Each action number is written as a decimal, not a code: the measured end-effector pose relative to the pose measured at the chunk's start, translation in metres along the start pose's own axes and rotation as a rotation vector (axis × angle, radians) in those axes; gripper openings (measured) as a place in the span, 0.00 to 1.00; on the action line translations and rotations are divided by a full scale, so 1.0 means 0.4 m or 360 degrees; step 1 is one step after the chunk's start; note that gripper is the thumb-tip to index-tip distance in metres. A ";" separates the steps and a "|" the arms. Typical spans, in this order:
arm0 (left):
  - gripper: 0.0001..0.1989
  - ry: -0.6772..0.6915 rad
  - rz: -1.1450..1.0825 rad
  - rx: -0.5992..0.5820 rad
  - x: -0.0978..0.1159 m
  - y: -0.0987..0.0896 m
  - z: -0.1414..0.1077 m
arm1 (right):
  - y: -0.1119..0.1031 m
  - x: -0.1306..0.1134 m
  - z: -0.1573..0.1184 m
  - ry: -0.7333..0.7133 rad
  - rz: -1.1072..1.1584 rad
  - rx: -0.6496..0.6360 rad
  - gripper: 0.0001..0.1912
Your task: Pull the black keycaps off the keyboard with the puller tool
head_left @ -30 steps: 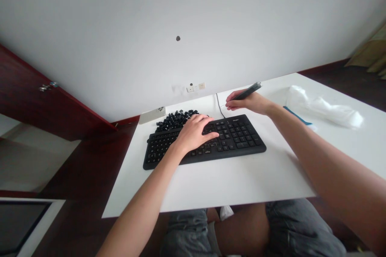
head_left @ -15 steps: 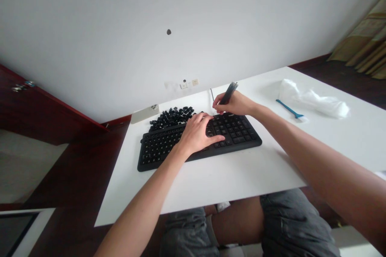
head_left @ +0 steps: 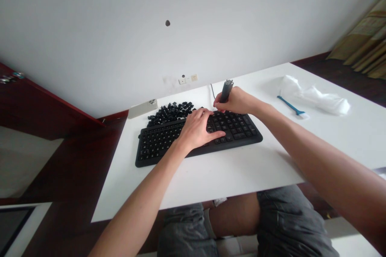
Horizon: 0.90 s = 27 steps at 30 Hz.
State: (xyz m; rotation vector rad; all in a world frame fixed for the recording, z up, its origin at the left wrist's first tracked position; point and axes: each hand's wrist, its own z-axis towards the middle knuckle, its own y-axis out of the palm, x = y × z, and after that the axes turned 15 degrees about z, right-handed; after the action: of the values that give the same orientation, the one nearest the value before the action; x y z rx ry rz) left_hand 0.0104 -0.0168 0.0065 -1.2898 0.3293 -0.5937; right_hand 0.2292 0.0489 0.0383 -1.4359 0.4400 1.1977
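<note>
A black keyboard (head_left: 161,143) lies on the white table. Many of its keys on the left part lack caps, while caps sit on the number block at the right. My left hand (head_left: 197,128) rests open over its middle, thumb stretched to the right and fingers on the far rows, hiding the keys below. In my right hand (head_left: 237,100) is a tool with a thick dark handle (head_left: 226,90), held like a pen near the keyboard's back edge. The fingers hide its working end. Behind the keyboard's left half is a heap of loose black keycaps (head_left: 170,113).
A phone (head_left: 141,109) lies at the back left of the table (head_left: 241,170). To the right are a blue-handled brush (head_left: 290,105) and a crumpled white plastic bag (head_left: 319,98). A thin cable (head_left: 212,90) runs behind the keyboard towards the wall sockets (head_left: 188,79).
The tool's handle stands more upright in my right hand. My left hand keeps its place on the keyboard. The whole view has shifted slightly.
</note>
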 end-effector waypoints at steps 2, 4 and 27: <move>0.33 0.0002 0.0030 0.0010 0.002 0.000 -0.001 | -0.012 -0.005 -0.002 -0.0001 -0.0081 -0.0105 0.06; 0.32 0.0013 0.0061 0.0024 0.003 0.001 -0.001 | -0.021 -0.012 -0.004 0.0004 -0.0114 -0.0198 0.07; 0.09 -0.0046 -0.0014 0.0167 -0.007 0.026 0.011 | -0.005 0.003 0.001 0.0259 -0.0092 -0.0338 0.12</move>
State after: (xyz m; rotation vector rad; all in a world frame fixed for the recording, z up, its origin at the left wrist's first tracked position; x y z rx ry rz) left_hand 0.0127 -0.0101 -0.0026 -1.1986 0.2653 -0.5918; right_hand 0.2313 0.0503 0.0383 -1.7257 0.3879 1.1110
